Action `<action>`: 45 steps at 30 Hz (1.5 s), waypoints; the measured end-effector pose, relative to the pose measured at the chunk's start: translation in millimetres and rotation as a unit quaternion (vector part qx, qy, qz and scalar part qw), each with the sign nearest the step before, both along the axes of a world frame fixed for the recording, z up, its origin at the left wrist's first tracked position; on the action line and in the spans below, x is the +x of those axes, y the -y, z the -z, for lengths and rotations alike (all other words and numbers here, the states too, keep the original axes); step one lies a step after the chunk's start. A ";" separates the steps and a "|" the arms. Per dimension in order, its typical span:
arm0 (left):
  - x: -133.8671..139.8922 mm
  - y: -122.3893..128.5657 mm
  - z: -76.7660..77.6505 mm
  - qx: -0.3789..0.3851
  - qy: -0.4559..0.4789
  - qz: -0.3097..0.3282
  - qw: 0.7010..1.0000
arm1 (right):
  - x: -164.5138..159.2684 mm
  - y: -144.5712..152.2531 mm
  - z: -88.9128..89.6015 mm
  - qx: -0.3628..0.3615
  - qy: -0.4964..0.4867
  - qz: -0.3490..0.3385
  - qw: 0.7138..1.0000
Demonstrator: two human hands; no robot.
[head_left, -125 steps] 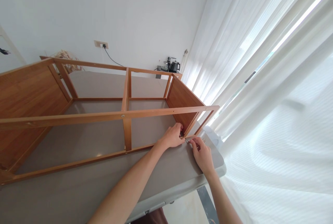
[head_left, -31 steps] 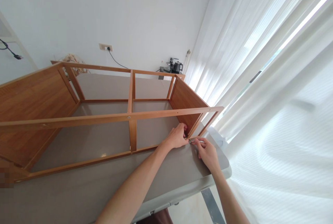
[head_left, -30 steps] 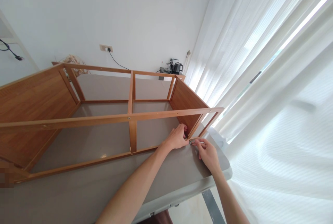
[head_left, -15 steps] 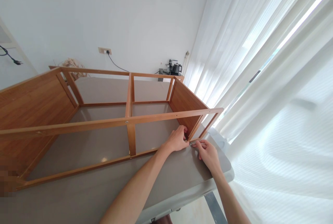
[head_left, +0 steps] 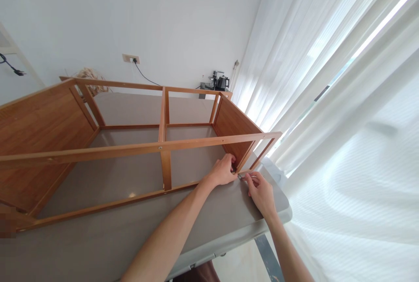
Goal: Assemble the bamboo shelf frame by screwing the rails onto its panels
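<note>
A wooden frame [head_left: 131, 147] with panelled ends lies across the grey tabletop. At its lower right corner, my left hand [head_left: 224, 171] is closed around the bottom rail beside the end panel [head_left: 234, 120]; its fingertips are partly hidden behind the wood. Just to the right, my right hand [head_left: 261, 190] pinches a thin metal hex key [head_left: 241, 177], whose tip meets the outer face of the rail near my left fingers. The screw or hole at that tip is too small to make out. Screw heads show along the upper rail.
The grey table [head_left: 212, 216] has a rounded right corner. White curtains [head_left: 353, 177] hang close on the right. Behind the frame are a kettle [head_left: 223, 82], a coffee maker [head_left: 214, 79] and a wall socket [head_left: 131, 59]. A blurred patch covers the far left edge.
The view has shifted slightly, so the frame sits a little higher in the picture. Both hands stay at the same corner, the right one turned only slightly.
</note>
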State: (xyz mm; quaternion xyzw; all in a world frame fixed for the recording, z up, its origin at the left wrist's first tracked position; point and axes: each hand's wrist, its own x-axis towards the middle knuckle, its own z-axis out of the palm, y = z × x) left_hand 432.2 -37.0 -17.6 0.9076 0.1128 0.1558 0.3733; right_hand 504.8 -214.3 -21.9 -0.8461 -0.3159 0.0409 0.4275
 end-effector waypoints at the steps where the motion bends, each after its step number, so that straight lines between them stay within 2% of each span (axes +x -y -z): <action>1: 0.0 -0.1 0.1 0.001 0.001 0.000 1.000 | 0.0 -0.2 -0.2 -0.003 0.004 -0.001 1.000; 7: 0.7 -0.5 -0.1 0.003 -0.003 0.001 1.000 | -0.5 -0.3 -0.3 -0.018 0.042 -0.020 0.999; 15: 3.5 -0.7 4.5 -0.002 0.007 -0.008 1.000 | -2.8 -0.5 13.4 -0.070 0.157 -0.041 0.984; 18: 5.4 -0.9 7.1 0.004 0.014 -0.009 1.000 | -2.6 -2.0 10.4 -0.048 0.139 -0.033 0.989; 21: 5.6 -1.1 7.4 0.004 0.011 -0.012 1.000 | 0.1 -3.5 3.6 -0.015 0.070 -0.020 0.997; 24: 4.5 -1.1 6.5 0.003 0.012 -0.009 1.000 | 4.4 -3.9 -0.8 -0.021 -0.025 0.002 0.999; 27: 4.3 -1.2 7.4 0.001 0.017 -0.006 1.000 | 7.8 -3.1 -1.0 -0.026 -0.061 0.010 0.998; 34: 6.6 -2.5 11.3 0.006 0.022 0.002 1.000 | 4.0 -0.1 -1.2 0.005 -0.056 0.011 0.998; 45: 4.7 -1.5 8.7 0.005 0.025 0.004 1.000 | -1.0 0.3 2.5 -0.013 0.051 -0.023 0.998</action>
